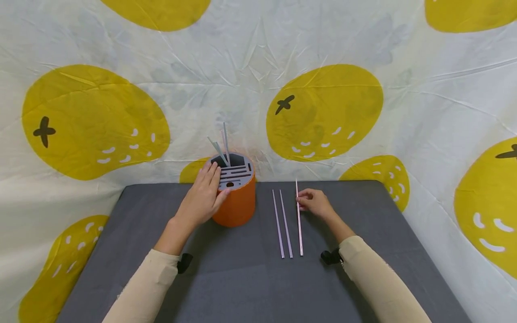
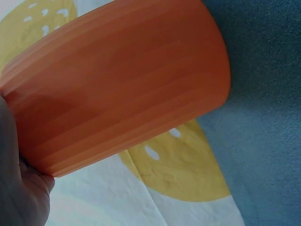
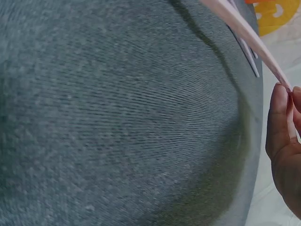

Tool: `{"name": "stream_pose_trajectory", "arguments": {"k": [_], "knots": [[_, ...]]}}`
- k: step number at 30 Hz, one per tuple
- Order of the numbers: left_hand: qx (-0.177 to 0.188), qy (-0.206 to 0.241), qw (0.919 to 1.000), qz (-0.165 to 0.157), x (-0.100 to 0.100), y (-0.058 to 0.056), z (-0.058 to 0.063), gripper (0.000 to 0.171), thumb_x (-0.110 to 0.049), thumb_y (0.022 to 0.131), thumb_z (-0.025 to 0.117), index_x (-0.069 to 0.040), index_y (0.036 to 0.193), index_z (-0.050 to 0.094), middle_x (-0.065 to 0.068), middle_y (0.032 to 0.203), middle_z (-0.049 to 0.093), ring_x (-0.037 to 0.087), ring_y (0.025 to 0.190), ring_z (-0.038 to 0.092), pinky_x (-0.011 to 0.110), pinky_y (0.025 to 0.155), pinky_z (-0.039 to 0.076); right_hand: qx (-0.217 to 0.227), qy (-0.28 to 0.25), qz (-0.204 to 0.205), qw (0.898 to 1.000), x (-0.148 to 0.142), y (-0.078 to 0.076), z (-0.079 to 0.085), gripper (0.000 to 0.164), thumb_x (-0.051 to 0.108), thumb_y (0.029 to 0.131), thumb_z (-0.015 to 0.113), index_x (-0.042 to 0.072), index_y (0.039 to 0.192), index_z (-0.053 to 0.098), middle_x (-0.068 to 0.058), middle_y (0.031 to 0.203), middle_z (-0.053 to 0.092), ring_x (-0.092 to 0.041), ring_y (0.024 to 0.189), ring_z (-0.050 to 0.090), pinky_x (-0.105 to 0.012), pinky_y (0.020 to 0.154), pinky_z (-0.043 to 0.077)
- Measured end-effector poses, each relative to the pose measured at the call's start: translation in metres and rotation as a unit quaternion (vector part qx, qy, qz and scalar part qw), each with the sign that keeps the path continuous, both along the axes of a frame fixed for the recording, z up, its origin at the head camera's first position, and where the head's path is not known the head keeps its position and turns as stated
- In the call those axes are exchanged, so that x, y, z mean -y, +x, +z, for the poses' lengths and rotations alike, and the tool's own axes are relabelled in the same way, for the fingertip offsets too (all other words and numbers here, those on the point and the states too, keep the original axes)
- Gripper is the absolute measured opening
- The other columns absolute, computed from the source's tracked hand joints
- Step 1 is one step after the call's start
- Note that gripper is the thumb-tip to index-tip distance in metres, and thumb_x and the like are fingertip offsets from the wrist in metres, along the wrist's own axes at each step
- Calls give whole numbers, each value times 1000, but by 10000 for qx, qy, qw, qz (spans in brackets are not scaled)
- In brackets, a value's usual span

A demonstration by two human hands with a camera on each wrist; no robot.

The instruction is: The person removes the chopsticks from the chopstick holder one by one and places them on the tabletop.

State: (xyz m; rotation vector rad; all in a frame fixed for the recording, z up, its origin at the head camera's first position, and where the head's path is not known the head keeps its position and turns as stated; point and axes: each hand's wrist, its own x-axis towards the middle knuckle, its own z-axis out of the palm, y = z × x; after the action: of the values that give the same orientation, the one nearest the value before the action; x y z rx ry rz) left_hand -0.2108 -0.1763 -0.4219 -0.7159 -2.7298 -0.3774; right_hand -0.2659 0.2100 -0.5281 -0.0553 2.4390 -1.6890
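Note:
An orange cylindrical holder (image 1: 234,208) with a slotted grey top stands upright at the back of the table. My left hand (image 1: 199,197) rests on the left of that top, fingers straight, thumb spread along the near rim. Several thin pale strips (image 1: 225,141) lean up out of its rear opening. To the right, my right hand (image 1: 317,204) pinches a thin pink strip (image 1: 300,233) between thumb and fingers; the right wrist view shows this strip (image 3: 256,40) raised off the cloth near the fingertips. Two thin lilac strips (image 1: 278,224) lie side by side between holder and hand.
A dark grey cloth (image 1: 242,287) covers the table. Behind it hangs a white curtain (image 1: 242,58) printed with yellow fruit, close to the holder's back. The table's far edge runs just beyond both hands.

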Motion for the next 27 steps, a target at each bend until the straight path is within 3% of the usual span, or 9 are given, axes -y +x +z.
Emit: {"name": "stream_pose_trajectory", "arguments": {"k": [15,27], "knots": [[36,-59,10000,38,0,2,5,72,-40,108,49,11,156,32,27,166,28,41,158,19,55,129,16,514,144,-398,9978,18,4,-7,25,2,95,72,-14,114,69,-8,83,72,-6,63,66,-22,62,61],[-81,-16,10000,-1,-1,2,3,71,-40,108,49,12,155,35,28,165,31,42,157,21,57,128,19,325,729,-610,9949,25,8,-9,19,5,91,76,-9,105,75,-4,75,71,-4,58,65,-20,57,59]]}}
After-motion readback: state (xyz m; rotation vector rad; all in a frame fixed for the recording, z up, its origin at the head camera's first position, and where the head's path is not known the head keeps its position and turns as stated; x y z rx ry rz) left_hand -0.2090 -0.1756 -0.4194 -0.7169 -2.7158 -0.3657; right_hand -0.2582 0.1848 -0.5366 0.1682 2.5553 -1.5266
